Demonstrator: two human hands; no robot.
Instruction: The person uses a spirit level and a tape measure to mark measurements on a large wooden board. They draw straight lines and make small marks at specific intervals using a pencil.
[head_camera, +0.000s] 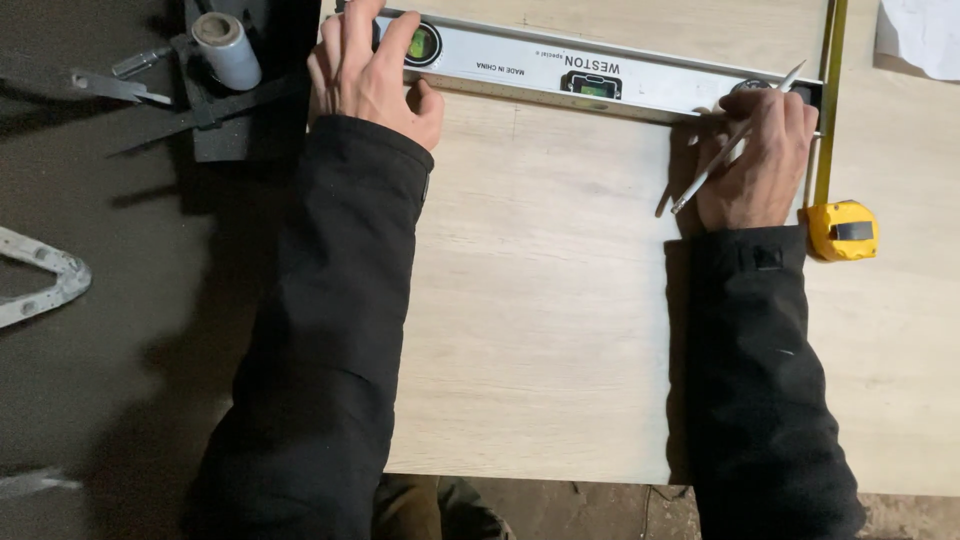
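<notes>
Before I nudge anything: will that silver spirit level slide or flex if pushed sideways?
The spirit level looks like a rigid metal bar, so it probably won't flex. Lying flat on the smooth wooden board, it could slide, though the left hand presses one end down. Its flat sides make rolling unlikely.

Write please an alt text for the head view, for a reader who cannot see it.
Seen from above, a person's left hand presses a silver spirit level flat on a pale wooden board, while the right hand holds a pencil against the level's edge. A yellow tape measure lies extended just right of that hand.
</notes>
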